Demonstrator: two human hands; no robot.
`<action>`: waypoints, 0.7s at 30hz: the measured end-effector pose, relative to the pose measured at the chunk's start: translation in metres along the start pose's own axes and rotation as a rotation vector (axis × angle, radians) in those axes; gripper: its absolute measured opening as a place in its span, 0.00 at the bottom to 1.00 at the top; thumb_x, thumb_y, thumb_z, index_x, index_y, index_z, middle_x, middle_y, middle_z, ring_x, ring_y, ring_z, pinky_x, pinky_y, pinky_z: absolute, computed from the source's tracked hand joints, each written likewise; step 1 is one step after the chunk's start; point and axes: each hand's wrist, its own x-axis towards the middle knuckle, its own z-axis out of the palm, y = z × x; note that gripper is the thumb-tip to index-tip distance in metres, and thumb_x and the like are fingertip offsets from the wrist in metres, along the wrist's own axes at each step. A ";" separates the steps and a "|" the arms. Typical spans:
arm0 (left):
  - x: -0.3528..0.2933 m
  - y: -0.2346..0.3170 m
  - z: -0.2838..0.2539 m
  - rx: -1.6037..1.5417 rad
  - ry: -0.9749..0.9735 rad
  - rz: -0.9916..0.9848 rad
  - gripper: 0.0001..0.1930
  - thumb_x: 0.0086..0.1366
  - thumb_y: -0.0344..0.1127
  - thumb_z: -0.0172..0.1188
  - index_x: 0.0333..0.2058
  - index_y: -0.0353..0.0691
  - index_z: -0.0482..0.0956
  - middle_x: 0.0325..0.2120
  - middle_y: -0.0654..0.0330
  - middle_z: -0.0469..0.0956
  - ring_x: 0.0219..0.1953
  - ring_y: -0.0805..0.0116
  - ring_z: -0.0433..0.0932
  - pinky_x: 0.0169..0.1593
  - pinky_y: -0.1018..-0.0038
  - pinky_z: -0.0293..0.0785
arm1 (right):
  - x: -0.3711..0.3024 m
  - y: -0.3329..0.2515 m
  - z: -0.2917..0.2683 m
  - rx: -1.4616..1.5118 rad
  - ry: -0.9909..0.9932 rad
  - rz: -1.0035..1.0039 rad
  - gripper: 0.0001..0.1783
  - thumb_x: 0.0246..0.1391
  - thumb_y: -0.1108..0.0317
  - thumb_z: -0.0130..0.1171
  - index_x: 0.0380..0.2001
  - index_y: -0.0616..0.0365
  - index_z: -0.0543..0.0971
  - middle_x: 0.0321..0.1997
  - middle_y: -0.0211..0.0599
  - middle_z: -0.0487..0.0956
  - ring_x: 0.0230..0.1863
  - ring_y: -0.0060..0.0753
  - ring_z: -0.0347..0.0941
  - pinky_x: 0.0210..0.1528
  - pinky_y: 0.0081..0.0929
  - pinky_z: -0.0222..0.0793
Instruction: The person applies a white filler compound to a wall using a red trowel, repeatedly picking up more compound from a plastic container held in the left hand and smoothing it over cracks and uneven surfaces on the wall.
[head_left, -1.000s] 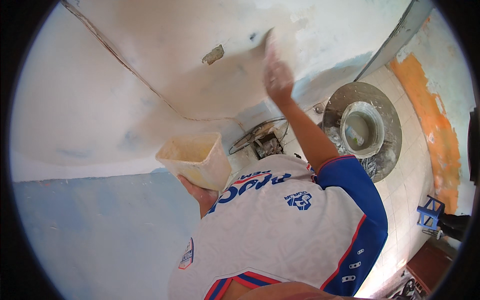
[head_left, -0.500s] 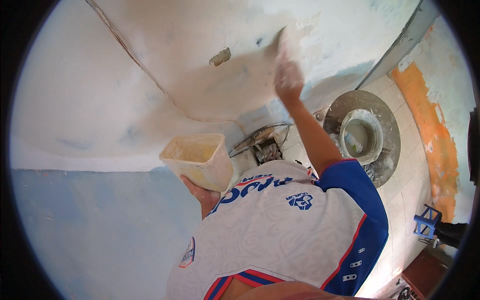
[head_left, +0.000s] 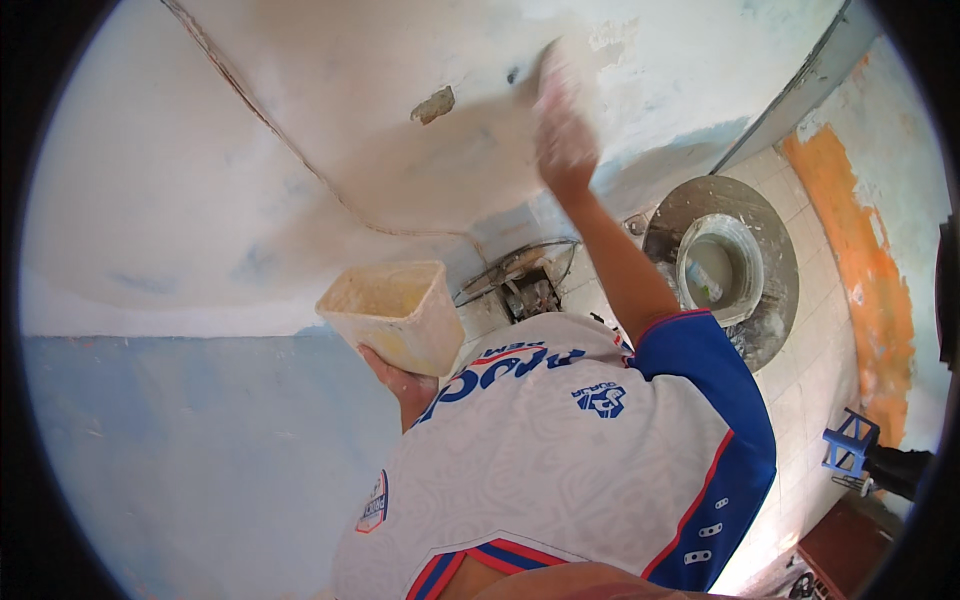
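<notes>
An off-white rectangular plastic tub [head_left: 428, 328], smeared with dried plaster, is held tilted in front of my body. My left hand [head_left: 403, 382] grips it from beneath and along its near side. Higher up, my right hand [head_left: 567, 145], coated in white powder, reaches to the patchy white wall [head_left: 380, 110]. Its fingers are closed and blurred by motion. Something pale and flat seems to extend from them against the wall, but its kind cannot be made out. A chipped hole [head_left: 433, 105] in the plaster lies to the left of this hand.
A bucket [head_left: 720, 270] of greyish liquid stands on a round, dirty board [head_left: 770, 225] on the tiled floor. A dark cable [head_left: 320, 180] runs along the wall. A blue stool [head_left: 850, 445] sits at the far right, near an orange-painted wall strip [head_left: 865, 280].
My right hand has slid a little up and to the left along the wall. The tub stays in my left hand, almost unmoved.
</notes>
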 end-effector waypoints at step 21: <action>-0.028 0.055 -0.152 -0.015 -0.099 0.272 0.38 0.76 0.68 0.35 0.74 0.51 0.51 0.72 0.57 0.57 0.72 0.53 0.60 0.73 0.55 0.60 | -0.097 -0.163 -0.065 0.223 -0.198 0.006 0.03 0.53 0.78 0.64 0.30 0.59 0.79 0.28 0.43 0.81 0.26 0.46 0.78 0.28 0.36 0.75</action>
